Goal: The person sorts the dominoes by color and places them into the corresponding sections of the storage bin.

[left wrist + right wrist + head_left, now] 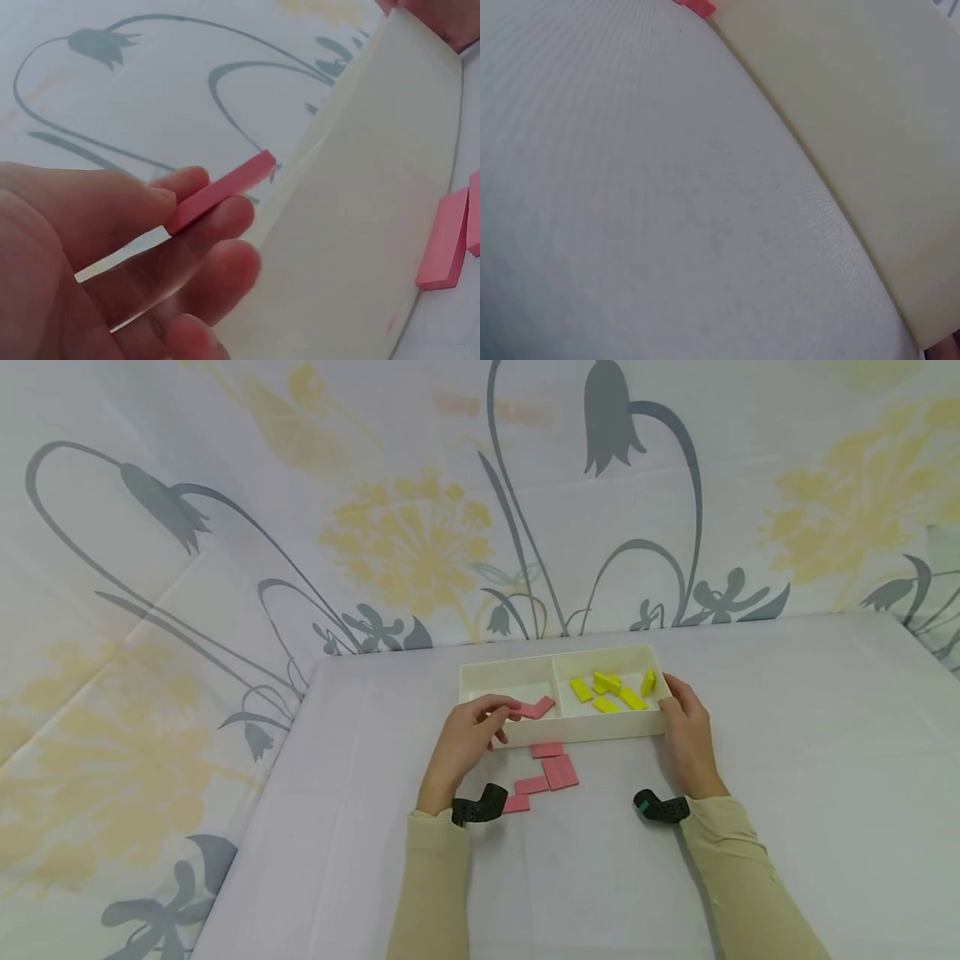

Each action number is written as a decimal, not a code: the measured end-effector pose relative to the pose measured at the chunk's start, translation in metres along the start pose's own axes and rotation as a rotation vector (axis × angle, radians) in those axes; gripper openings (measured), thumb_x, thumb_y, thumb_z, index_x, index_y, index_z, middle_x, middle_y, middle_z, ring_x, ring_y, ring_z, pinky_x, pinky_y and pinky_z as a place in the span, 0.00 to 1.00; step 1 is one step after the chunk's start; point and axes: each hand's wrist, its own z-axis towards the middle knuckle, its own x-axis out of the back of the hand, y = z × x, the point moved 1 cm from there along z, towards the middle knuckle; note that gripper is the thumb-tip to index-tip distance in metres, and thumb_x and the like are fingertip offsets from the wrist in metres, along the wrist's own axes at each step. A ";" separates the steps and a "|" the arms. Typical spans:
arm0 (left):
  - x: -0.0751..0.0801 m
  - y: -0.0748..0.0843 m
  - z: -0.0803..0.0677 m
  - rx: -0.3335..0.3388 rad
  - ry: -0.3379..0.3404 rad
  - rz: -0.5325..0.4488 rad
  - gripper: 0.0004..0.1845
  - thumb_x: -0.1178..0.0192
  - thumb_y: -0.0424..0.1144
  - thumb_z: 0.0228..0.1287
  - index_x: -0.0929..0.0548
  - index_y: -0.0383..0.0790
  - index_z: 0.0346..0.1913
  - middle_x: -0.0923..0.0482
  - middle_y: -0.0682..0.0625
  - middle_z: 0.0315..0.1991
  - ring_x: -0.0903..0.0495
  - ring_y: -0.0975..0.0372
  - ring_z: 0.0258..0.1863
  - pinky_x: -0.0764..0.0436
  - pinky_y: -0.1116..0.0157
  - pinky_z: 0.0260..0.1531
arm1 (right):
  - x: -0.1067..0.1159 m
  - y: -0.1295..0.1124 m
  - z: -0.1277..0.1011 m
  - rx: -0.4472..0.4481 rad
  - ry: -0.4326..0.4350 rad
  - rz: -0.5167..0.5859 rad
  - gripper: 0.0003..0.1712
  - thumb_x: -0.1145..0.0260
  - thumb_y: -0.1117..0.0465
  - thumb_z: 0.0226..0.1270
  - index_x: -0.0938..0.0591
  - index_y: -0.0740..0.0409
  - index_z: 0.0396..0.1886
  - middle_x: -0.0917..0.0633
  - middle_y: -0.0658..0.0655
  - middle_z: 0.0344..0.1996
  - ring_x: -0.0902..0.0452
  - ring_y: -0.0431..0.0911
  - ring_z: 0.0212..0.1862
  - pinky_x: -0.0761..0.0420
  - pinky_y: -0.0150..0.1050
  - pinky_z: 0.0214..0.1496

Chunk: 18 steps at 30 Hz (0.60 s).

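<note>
A white two-compartment tray [600,725] stands on the table. Over its left compartment, my left hand [467,735] pinches a flat pink tile [221,193] between thumb and fingers, the other fingers loosely bent. Near those fingertips, another pink tile [545,706] shows in the left compartment. Several yellow tiles [581,690] lie loosely in the right compartment, some overlapping. At the tray's right end, my right hand [688,739] grips the wall, thumb toward the front corner. The right wrist view shows mostly tabletop and the tray's outer wall [855,112], with only a bit of the hand.
Several pink tiles [560,772] lie on the white table cloth [600,877] just in front of the tray, in a staggered row toward my left wrist. Behind the table hangs a flower-printed cloth [420,552]. Each wrist wears a black camera mount [480,806].
</note>
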 end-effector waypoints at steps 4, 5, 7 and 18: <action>-0.002 -0.002 0.002 -0.011 0.044 0.022 0.09 0.49 0.42 0.64 0.19 0.51 0.42 0.21 0.51 0.38 0.25 0.49 0.22 0.28 0.64 0.19 | 0.000 0.000 0.000 0.000 -0.003 0.002 0.26 0.62 0.56 0.68 0.39 0.54 0.65 0.36 0.52 0.63 0.46 0.45 0.64 0.45 0.46 0.63; -0.002 -0.002 0.002 -0.012 0.055 0.028 0.09 0.48 0.42 0.64 0.19 0.52 0.42 0.21 0.50 0.38 0.26 0.50 0.21 0.30 0.66 0.17 | 0.000 0.000 0.000 -0.002 -0.004 0.003 0.26 0.62 0.56 0.68 0.39 0.54 0.65 0.36 0.52 0.63 0.46 0.45 0.64 0.45 0.46 0.63; -0.003 -0.003 0.003 -0.013 0.079 0.034 0.08 0.48 0.43 0.63 0.20 0.53 0.42 0.21 0.48 0.38 0.27 0.52 0.18 0.31 0.67 0.16 | 0.000 0.000 -0.001 -0.003 -0.003 0.000 0.26 0.62 0.56 0.68 0.39 0.53 0.65 0.37 0.52 0.63 0.46 0.45 0.64 0.45 0.46 0.63; -0.007 -0.009 0.005 0.007 0.119 0.001 0.11 0.50 0.44 0.65 0.23 0.54 0.48 0.21 0.53 0.41 0.28 0.44 0.19 0.33 0.68 0.12 | 0.000 -0.001 0.000 -0.004 -0.003 -0.006 0.27 0.62 0.56 0.67 0.39 0.54 0.65 0.36 0.52 0.63 0.46 0.45 0.64 0.45 0.46 0.63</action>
